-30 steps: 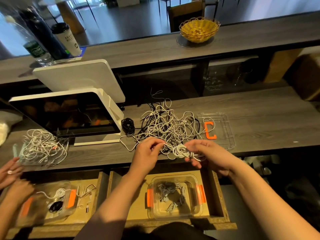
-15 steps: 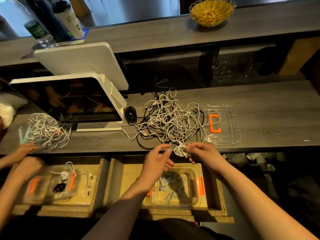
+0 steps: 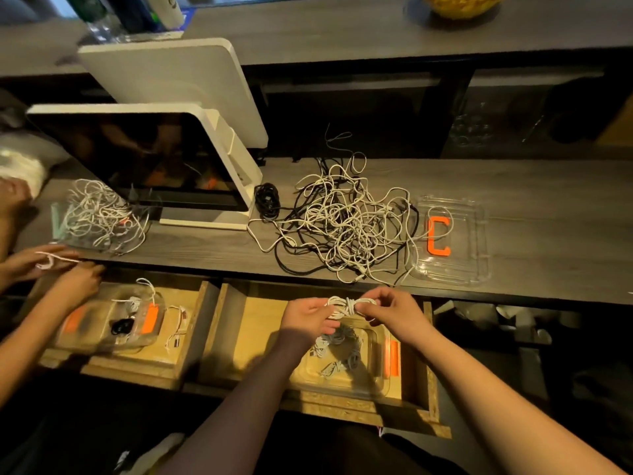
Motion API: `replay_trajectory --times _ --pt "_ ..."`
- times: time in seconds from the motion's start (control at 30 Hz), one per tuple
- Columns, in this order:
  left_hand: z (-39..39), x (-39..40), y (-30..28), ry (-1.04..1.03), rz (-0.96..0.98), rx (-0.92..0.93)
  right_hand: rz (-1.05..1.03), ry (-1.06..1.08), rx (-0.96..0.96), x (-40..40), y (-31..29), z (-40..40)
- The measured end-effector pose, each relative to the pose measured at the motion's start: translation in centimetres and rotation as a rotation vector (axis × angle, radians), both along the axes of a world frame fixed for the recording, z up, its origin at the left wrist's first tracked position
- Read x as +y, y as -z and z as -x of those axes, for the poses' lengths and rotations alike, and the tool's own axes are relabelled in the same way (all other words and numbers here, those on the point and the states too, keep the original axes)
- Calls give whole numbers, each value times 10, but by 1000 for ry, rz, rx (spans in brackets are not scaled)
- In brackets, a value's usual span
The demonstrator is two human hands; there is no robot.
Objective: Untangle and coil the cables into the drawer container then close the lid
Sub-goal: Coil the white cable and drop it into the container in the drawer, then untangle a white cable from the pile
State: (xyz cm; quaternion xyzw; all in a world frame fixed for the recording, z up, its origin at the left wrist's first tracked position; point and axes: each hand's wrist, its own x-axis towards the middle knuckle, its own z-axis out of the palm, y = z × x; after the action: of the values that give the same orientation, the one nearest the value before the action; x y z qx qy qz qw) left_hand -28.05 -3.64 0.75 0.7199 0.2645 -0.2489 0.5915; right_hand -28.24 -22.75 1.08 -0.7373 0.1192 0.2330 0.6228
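Over the open wooden drawer (image 3: 236, 323), I hold a small white coiled cable bundle (image 3: 346, 306) between both hands. My left hand (image 3: 308, 317) pinches its left end, fingers curled round the loops; my right hand (image 3: 394, 311) pinches its right end the same way, thumb and forefinger closed on the wrapped strands. The bundle hangs just above the clear plastic container with orange side clips (image 3: 376, 382), which sits inside the drawer and already holds a few grey and white coiled cables (image 3: 337, 347).

On the dark grey wood-grain surface (image 3: 548, 207) beyond the drawer lies a big tangled heap of white and black cables (image 3: 342, 221). Just to its right rests the clear plastic lid with an orange C-shaped clip (image 3: 474, 241), with one white loop lying across it. A small black coiled cable (image 3: 267, 200) sits beside the foot of the white-framed dark screen (image 3: 137, 159).

To the left, another person's hands (image 3: 51, 269) hold a thin white cord above a second open drawer with a similar clear container (image 3: 109, 323), and a second tangle of white cables (image 3: 99, 214) lies on the surface above it.
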Motion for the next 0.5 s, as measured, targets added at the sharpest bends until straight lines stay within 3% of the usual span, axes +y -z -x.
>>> replay_trajectory --times 0.3,0.5 --pt "16 6 21 7 -239 -14 265 -192 1 6 38 -3" --pt "17 10 31 167 -415 -32 621 -504 -86 10 45 -3"
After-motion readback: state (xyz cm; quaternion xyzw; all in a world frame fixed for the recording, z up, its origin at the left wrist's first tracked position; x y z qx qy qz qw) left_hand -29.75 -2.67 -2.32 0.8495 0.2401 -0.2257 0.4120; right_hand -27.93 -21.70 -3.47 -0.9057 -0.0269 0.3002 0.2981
